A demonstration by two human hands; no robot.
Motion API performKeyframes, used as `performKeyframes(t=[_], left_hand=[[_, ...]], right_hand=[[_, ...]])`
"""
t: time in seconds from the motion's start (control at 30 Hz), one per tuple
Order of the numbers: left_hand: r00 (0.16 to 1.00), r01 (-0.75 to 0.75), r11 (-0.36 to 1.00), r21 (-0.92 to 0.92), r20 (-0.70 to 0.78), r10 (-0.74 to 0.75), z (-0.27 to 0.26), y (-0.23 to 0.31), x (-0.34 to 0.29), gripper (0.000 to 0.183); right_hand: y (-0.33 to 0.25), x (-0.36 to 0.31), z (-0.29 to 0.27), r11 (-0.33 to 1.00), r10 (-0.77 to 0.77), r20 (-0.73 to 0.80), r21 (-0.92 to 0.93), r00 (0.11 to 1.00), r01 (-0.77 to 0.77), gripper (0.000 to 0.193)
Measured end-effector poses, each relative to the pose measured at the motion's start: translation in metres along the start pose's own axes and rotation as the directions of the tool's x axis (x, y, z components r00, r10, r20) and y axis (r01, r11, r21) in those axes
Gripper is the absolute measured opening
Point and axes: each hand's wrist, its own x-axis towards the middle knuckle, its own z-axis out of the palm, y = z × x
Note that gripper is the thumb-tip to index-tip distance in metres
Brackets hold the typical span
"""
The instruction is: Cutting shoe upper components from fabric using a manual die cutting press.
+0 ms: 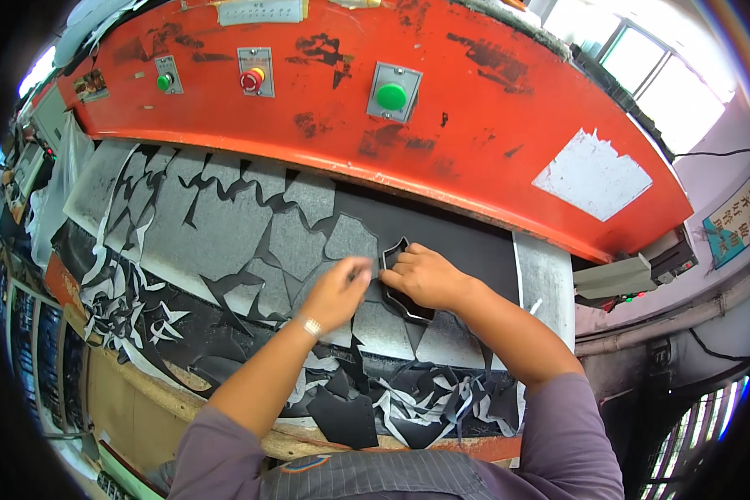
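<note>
My right hand [425, 277] grips the upper edge of a metal cutting die [410, 312], a thin-walled shape with a dark interior. The die stands at the cut edge of a dark grey sheet [450, 225] on the pale cutting bed [546, 279]. Just left of it is my left hand [339, 293], raised over the bed with fingers drawn in and blurred; whether it holds anything is unclear. Around and beyond the left hand, grey pieces [287, 242] with curved outlines lie among dark offcut strips [225, 190].
An orange-red press beam [325, 100] spans the far side, carrying green push buttons [392, 96] and a red stop button [252, 80]. Tangled black and white scraps [425, 404] heap along the near edge, with more scraps [121, 304] at left. A control box [612, 277] sits at right.
</note>
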Motion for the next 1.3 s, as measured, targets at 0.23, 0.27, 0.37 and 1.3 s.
performKeyframes(t=[0.23, 0.27, 0.37, 1.3], left_hand=[[0.913, -0.043, 0.991, 0.124, 0.408, -0.012, 0.06, -0.018, -0.008, 0.06], [0.912, -0.049, 0.991, 0.121, 0.41, -0.006, 0.065, -0.019, -0.011, 0.06], [0.892, -0.272, 0.908, 0.318, 0.436, 0.115, 0.072, -0.005, -0.023, 0.056], [0.918, -0.276, 0.682, 0.678, -0.025, 0.396, 0.031, -0.037, 0.031, 0.035]], right_hand=[[-0.068, -0.076, -0.028, 0.888, 0.279, -0.242, 0.433, 0.929, -0.154, 0.038], [-0.072, -0.078, -0.024, 0.89, 0.281, -0.242, 0.428, 0.929, -0.157, 0.038], [-0.073, -0.077, -0.025, 0.725, 0.651, -0.357, 0.554, 0.67, -0.409, 0.028], [-0.016, -0.029, 0.054, 0.491, 0.869, -0.22, 0.501, 0.444, -0.713, 0.086]])
